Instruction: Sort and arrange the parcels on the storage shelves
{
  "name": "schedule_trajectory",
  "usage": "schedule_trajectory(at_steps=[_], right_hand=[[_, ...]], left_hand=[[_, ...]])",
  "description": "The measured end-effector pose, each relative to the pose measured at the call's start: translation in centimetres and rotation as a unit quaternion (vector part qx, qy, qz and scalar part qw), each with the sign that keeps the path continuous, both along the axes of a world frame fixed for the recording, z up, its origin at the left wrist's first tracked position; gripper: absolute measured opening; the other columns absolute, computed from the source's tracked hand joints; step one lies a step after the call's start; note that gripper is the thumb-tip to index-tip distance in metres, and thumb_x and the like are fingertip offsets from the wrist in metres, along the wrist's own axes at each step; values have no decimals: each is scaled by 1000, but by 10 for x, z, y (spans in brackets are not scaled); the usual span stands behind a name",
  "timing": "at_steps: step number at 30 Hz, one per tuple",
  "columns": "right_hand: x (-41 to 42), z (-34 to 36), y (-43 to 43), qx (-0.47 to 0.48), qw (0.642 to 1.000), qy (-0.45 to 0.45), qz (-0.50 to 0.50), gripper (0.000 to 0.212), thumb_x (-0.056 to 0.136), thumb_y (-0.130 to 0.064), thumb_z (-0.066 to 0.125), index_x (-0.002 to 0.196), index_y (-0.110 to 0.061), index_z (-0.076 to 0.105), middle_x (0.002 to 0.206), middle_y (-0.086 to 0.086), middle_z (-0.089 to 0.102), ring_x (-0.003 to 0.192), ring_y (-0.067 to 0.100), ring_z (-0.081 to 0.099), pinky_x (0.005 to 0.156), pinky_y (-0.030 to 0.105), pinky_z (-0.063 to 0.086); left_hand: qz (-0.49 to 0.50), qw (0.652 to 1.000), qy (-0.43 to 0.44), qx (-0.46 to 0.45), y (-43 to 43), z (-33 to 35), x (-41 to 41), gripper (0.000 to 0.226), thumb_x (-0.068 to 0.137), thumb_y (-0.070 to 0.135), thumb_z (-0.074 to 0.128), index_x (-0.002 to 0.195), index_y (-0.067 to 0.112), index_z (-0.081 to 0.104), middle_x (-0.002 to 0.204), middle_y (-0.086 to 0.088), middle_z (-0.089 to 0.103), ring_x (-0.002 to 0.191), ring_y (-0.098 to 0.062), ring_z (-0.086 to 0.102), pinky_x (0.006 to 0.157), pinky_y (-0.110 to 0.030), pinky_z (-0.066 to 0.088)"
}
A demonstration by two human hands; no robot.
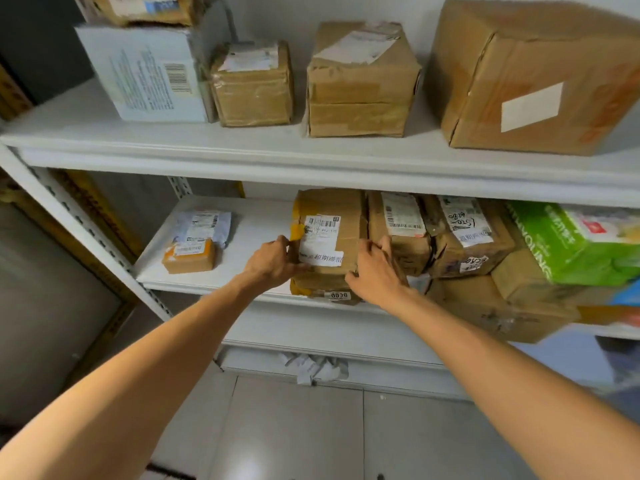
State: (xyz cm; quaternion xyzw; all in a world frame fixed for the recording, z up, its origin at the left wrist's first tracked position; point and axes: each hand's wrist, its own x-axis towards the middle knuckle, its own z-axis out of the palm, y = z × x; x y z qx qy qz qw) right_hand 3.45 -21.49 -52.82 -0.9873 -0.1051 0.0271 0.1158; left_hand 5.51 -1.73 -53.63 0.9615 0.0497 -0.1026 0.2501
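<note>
A brown cardboard parcel (332, 233) with a white barcode label and yellow tape sits on the lower white shelf (256, 230), on top of a flatter parcel tagged 0038 (325, 293). My left hand (273, 261) grips its left side and my right hand (375, 271) grips its right side. To its right stand more labelled brown parcels (401, 230), (464, 237). A small brown parcel (188, 256) and a grey mailer bag (204, 226) lie at the shelf's left.
The upper shelf (242, 147) carries a white carton (152, 74), two medium brown boxes (254, 84), (360, 81) and a large brown box (533, 77). A green printed box (581, 244) rests on brown boxes at lower right. Crumpled paper (315, 367) lies below.
</note>
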Motion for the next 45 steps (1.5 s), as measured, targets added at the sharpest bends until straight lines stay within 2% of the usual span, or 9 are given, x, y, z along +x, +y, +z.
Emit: schedule_trajectory(at_steps=[4,8,13,17,21,28,35,40,45], right_hand=[[-4,-8,5,32,999,15,-3,65,94,-24,54,144,3,24,141,21,42,134,32,30,114,34,18],[-8,-16,9,104,994,44,-11,76,92,-17,59,150,-2,12,154,20,23,139,32,31,111,32,31],[-10,-18,17,211,974,29,-82,68,91,-23,63,146,-6,25,143,14,40,130,30,41,106,37,37],[1,-24,14,284,943,56,-166,47,84,-31,70,122,-12,49,121,9,58,118,27,50,98,33,43],[7,-33,14,295,926,124,-201,40,78,-37,75,105,-12,63,105,7,66,100,25,62,84,37,54],[7,-43,15,259,942,92,-191,39,84,-26,71,116,-9,57,120,9,59,118,29,49,92,36,44],[12,-49,25,298,924,113,-211,52,83,-16,71,127,-11,43,127,11,55,119,30,51,97,39,45],[17,-54,28,328,916,132,-190,90,84,-13,71,154,-21,15,148,3,42,135,25,40,110,39,37],[17,-58,25,347,911,131,-183,87,81,-7,73,151,-24,24,143,2,47,134,23,42,111,44,37]], left_hand=[[37,994,19,-97,-7,-6,2,68,84,43,70,134,6,42,130,-14,58,112,-32,58,88,-37,49],[75,982,27,-171,-9,-10,1,64,84,28,73,134,6,40,132,-15,56,115,-32,57,90,-35,49],[118,965,39,-229,-7,-19,1,62,79,21,78,127,9,40,124,-16,61,106,-35,62,92,-45,54],[146,949,54,-274,-4,-29,-4,62,78,11,79,124,11,38,123,-16,60,108,-35,61,93,-49,53],[144,944,107,-278,8,-33,-6,99,72,0,81,149,12,20,137,-16,48,119,-36,54,92,-49,53],[100,908,155,-377,17,-41,0,91,75,-13,71,148,18,28,122,-13,58,113,-35,57,97,-53,49],[75,881,153,-441,24,-49,-2,104,77,-19,64,154,31,14,112,-3,52,95,-21,59,65,-32,58],[68,880,128,-452,25,-56,-4,105,74,-19,68,153,33,19,135,-9,44,116,-31,54,74,-39,60],[56,885,95,-451,26,-63,-8,102,72,-19,69,151,31,27,130,-7,49,115,-32,56,82,-48,58]])
